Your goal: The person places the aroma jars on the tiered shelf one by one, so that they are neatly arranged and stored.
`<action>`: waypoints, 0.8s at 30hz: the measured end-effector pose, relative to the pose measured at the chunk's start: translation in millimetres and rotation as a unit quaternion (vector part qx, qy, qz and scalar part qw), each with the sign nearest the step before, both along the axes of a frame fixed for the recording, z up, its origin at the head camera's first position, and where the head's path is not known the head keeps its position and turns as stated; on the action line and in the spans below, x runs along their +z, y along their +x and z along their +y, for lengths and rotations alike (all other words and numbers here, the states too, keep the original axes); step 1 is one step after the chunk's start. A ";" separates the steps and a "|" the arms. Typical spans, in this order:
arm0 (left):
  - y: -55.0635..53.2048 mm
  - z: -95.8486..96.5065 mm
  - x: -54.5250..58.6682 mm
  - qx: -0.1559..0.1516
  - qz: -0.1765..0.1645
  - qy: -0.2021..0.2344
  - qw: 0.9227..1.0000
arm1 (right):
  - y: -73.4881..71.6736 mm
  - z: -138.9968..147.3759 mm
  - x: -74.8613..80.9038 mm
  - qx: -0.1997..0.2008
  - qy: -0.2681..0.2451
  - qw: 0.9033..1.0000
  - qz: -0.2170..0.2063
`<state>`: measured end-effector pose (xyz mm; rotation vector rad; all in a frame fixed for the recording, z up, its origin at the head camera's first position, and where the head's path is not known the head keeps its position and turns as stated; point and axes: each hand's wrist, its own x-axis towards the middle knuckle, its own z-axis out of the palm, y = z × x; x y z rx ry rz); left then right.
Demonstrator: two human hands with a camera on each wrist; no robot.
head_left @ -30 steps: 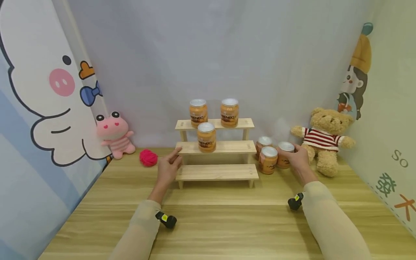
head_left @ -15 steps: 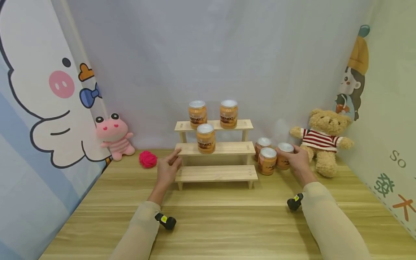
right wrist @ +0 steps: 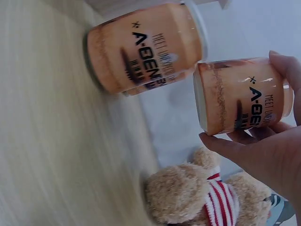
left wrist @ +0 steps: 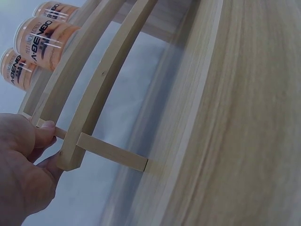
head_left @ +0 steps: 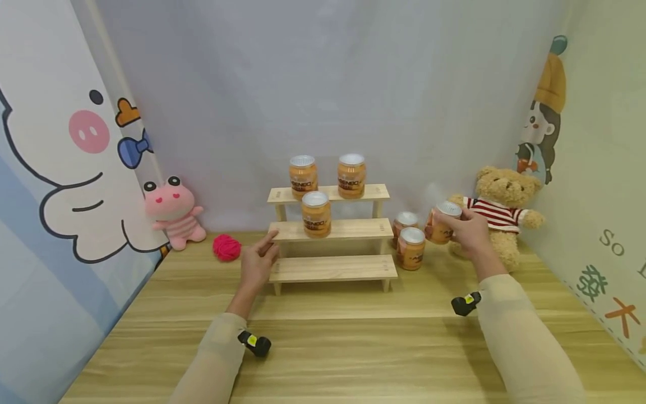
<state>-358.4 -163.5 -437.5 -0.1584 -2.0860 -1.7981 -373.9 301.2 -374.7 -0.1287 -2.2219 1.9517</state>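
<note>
My right hand point(head_left: 468, 230) grips an orange can point(head_left: 440, 225) with a pale lid, held off the table. In the right wrist view, fingers and thumb wrap this lettered can point(right wrist: 242, 96), its base above the wood. Two similar cans, a front one point(head_left: 411, 248) and one behind point(head_left: 405, 223), stand just left of it. My left hand point(head_left: 257, 264) holds the left end of a three-tier wooden stand point(head_left: 333, 268); the left wrist view shows its fingers at the plank ends. Two cans stand on the top tier and one can point(head_left: 316, 215) on the middle tier.
A teddy bear point(head_left: 507, 196) in a striped shirt sits behind the right hand. On the left are a pink plush toy point(head_left: 174, 210) and a pink yarn ball point(head_left: 226, 247). A curtain point(head_left: 242, 112) hangs behind the wooden table point(head_left: 323, 348).
My right hand has lifted its can off the table, away from the two cans beside it. The left hand stays at the stand's end. The head view has shifted slightly.
</note>
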 end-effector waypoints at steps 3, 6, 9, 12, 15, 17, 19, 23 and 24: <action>-0.3 0.1 -0.4 0.003 -0.002 -0.004 1.000 | 3.1 0.0 7.1 0.003 0.013 1.000 0.013; -0.8 0.1 -0.9 0.002 -0.005 -0.002 1.000 | 5.3 -1.2 12.5 0.011 0.002 1.000 0.026; -1.6 -0.1 -1.6 0.001 -0.003 -0.004 1.000 | 6.7 -5.8 17.7 0.022 -0.001 0.999 0.041; -1.5 -0.6 -1.9 0.002 -0.001 -0.003 1.000 | 7.5 -16.7 23.6 0.042 -0.007 0.997 0.058; -0.9 -0.7 -1.5 0.003 -0.005 0.001 1.000 | 7.9 -30.5 29.0 0.058 0.002 0.996 0.068; -0.3 -0.7 -1.1 0.003 -0.007 0.002 1.000 | 7.8 -40.5 32.0 0.067 0.008 0.995 0.069; -0.3 -0.6 -1.0 0.002 -0.008 0.003 1.000 | 7.4 -50.5 34.3 0.075 0.014 0.995 0.069; -0.2 -0.1 -0.3 0.001 -0.001 0.000 1.000 | 7.1 -70.2 36.9 0.087 0.013 0.994 0.067; -0.5 0.0 -0.3 0.000 -0.001 0.002 1.000 | 7.3 -75.2 37.2 0.091 0.012 0.994 0.067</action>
